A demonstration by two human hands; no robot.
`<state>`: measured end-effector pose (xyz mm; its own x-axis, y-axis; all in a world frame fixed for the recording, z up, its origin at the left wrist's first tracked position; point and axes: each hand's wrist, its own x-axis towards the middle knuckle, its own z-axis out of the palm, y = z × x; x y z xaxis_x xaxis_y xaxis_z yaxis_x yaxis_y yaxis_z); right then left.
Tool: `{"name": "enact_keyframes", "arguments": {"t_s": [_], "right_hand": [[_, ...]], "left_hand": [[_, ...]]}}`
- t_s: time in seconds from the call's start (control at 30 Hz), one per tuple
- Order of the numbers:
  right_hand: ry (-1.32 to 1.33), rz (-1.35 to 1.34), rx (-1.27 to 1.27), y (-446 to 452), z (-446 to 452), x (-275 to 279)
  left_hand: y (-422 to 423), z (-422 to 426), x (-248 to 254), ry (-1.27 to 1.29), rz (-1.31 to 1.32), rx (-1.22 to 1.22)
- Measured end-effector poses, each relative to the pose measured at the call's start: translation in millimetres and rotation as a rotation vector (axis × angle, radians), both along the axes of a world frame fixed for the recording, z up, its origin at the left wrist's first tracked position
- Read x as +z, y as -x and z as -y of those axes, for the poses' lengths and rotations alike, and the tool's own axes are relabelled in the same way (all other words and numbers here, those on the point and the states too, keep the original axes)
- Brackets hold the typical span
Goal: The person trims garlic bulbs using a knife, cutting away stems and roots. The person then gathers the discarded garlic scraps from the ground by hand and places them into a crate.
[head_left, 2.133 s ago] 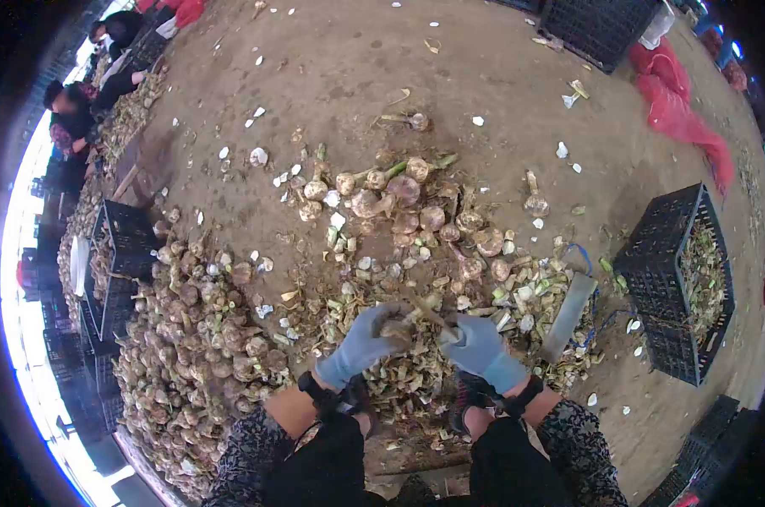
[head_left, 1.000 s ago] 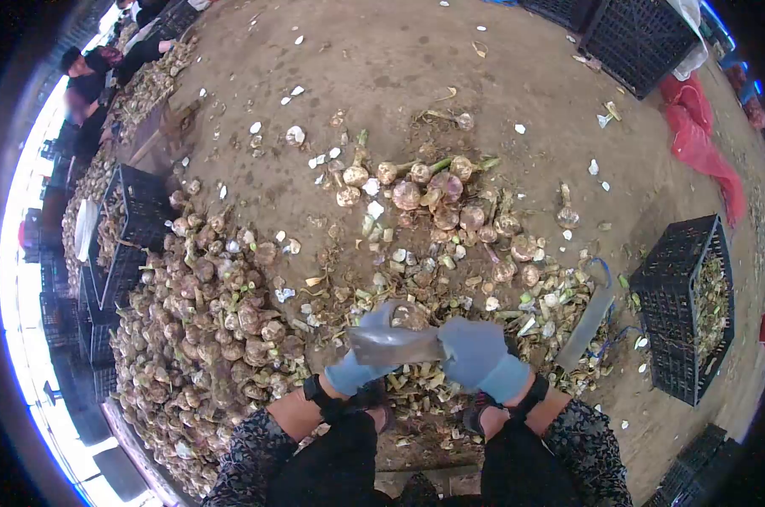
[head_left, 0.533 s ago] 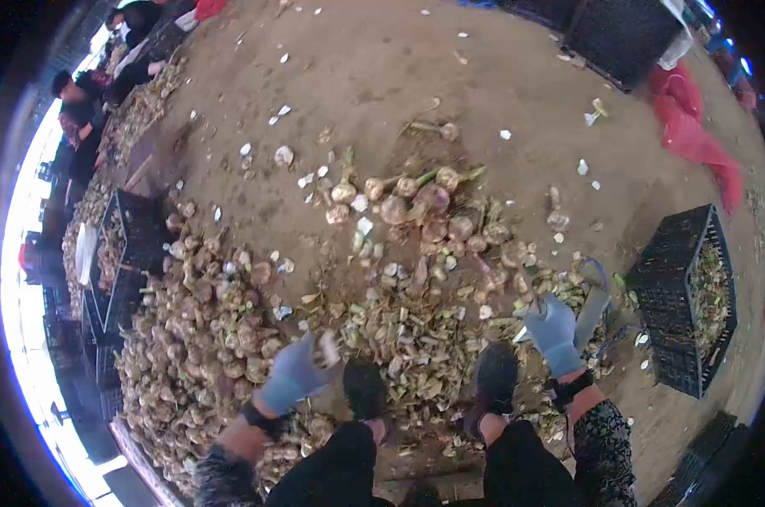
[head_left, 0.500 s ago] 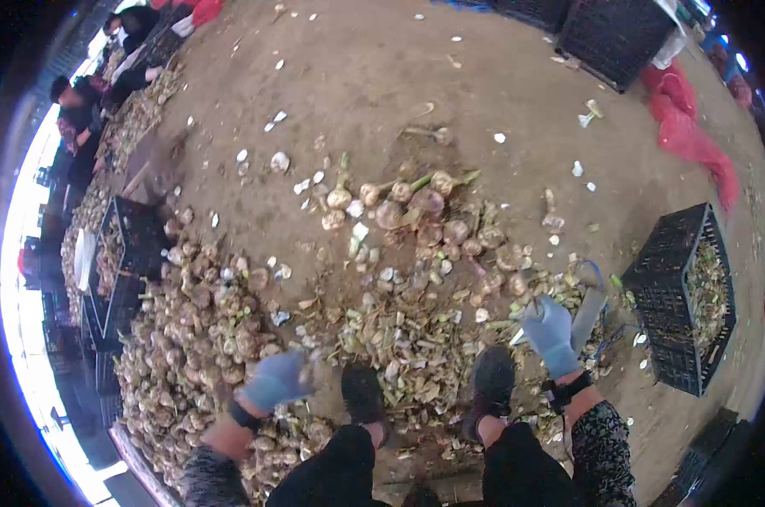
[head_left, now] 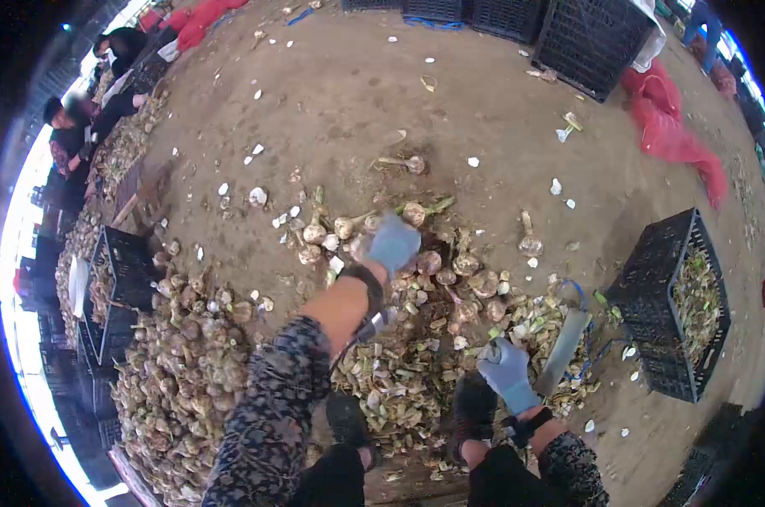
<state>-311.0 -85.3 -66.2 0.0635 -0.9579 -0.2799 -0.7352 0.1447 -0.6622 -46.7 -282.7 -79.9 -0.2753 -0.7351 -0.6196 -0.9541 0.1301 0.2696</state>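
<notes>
My left hand (head_left: pixel 394 245), in a grey-blue glove, reaches forward over a cluster of garlic bulbs (head_left: pixel 429 262) with stems. Its fingers point down and are hidden, so whether they hold a bulb does not show. My right hand (head_left: pixel 508 373), gloved alike, is closed above the cut stem pieces near my right shoe. A small greenish bit shows at its fingertips, too little to name. Just right of it a flat metal blade (head_left: pixel 564 353) stands at a slant, with a blue cord (head_left: pixel 579 296) around it.
A large heap of garlic bulbs (head_left: pixel 188 372) lies to the left. Stem scraps (head_left: pixel 399 380) cover the floor between my shoes. A black crate (head_left: pixel 653 279) of scraps is at the right, another crate (head_left: pixel 133 262) at the left. Red net sacks (head_left: pixel 666 127) lie behind. Co-workers (head_left: pixel 70 135) sit far left.
My left hand has moved from above the bulb heap, forward and right to the stemmed garlic. The right hand has come back a little from the blade toward my right shoe. The view has shifted slightly.
</notes>
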Motion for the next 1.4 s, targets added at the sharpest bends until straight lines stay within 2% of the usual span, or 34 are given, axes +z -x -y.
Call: {"name": "enact_keyframes", "arguments": {"t_s": [0.03,0.07,0.1,0.17,0.23,0.3,0.37,0.4,0.43,0.47,0.5,0.53,0.57,0.63,0.67,0.7,0.77,0.83,0.9,0.97,1.0,1.1,1.13,1.23,1.3,1.33,1.37,1.4], "right_hand": [[0.000,-0.007,0.002,5.7,2.5,-4.7],[-0.055,-0.006,0.021,10.5,2.1,-7.3],[-0.112,0.000,0.038,13.3,-0.3,-7.9],[-0.098,0.021,0.026,13.8,0.1,-6.0],[-0.072,0.049,0.012,10.6,-0.4,-3.7],[-0.109,0.086,0.031,4.1,-0.7,-4.6],[-0.151,0.108,0.045,0.1,-2.4,-6.3],[-0.126,0.093,0.084,-2.2,-4.9,-7.1],[-0.099,0.079,0.126,-7.4,-5.8,-4.3],[0.010,0.102,0.137,-12.2,-9.0,5.1],[0.001,0.102,0.149,-18.4,-9.4,16.8],[0.074,0.055,0.254,-24.7,-9.0,28.1],[0.156,0.010,0.357,-30.8,-7.1,35.9],[0.107,0.026,0.457,-42.8,-11.3,45.1],[0.118,-0.004,0.528,-51.1,-13.3,51.0],[0.130,-0.042,0.598,-57.7,-13.9,59.0],[0.198,0.014,0.640,-65.7,-15.6,75.7],[0.300,-0.056,0.712,-71.0,-22.1,75.2],[0.286,-0.053,0.767,-73.9,-25.5,80.3],[0.254,-0.049,0.792,-76.9,-29.5,86.8],[0.252,-0.050,0.796,-78.0,-31.1,89.8],[0.218,-0.085,0.843,-81.2,-35.9,91.5],[0.172,-0.076,0.822,-82.4,-35.6,88.1],[0.102,-0.086,0.818,-83.9,-35.5,72.8],[0.076,-0.103,0.837,-83.8,-36.4,64.3],[0.087,-0.065,0.828,-83.6,-37.2,61.1],[0.095,-0.028,0.817,-83.1,-39.1,58.3],[0.092,-0.028,0.816,-83.0,-38.8,55.9]], "left_hand": [[7.9,3.1,-3.1,0.067,0.375,-0.390],[8.9,-21.7,-7.2,0.164,0.120,0.109],[10.1,-43.3,10.3,0.250,-0.136,0.604],[-2.7,-54.0,9.7,0.279,-0.076,0.554],[-15.6,-71.8,27.5,0.012,-0.118,0.543],[-37.1,-100.5,-12.1,-0.030,-0.158,0.701],[-34.7,-133.8,0.7,0.000,-0.188,0.736],[-37.3,-160.7,-20.8,0.269,-0.223,0.643],[-32.2,-171.8,-7.9,0.263,-0.220,0.650],[-26.5,-183.4,7.0,0.073,-0.619,0.903],[-20.9,-195.5,22.3,-0.132,-1.022,1.143],[-17.5,-208.6,29.8,-0.143,-1.221,1.142],[-14.7,-218.6,40.8,-0.137,-1.221,1.155],[-10.7,-238.2,61.2,-0.053,-1.321,1.061],[-18.3,-251.3,23.7,-0.300,-1.538,1.233],[-17.1,-255.7,20.9,-0.297,-1.552,1.232],[-11.6,-264.6,18.1,-0.038,-1.475,1.014],[-10.9,-275.2,37.5,-0.122,-1.468,1.014],[-12.8,-275.1,54.6,-0.073,-1.308,0.893],[-13.9,-274.9,76.6,-0.138,-1.235,0.922],[-13.9,-278.8,74.8,-0.205,-1.373,0.925],[-23.1,-290.3,22.5,-0.103,-1.170,0.784],[-26.6,-283.6,10.5,-0.640,-1.643,1.130],[-25.7,-287.7,12.9,-0.833,-1.990,1.231],[-24.9,-289.4,31.4,-0.032,-1.106,0.684],[-23.4,-289.5,40.7,-0.036,-1.104,0.685],[-20.8,-290.8,49.1,-0.152,-1.235,0.896],[-20.1,-289.7,53.5,-0.212,-1.298,1.000]]}}
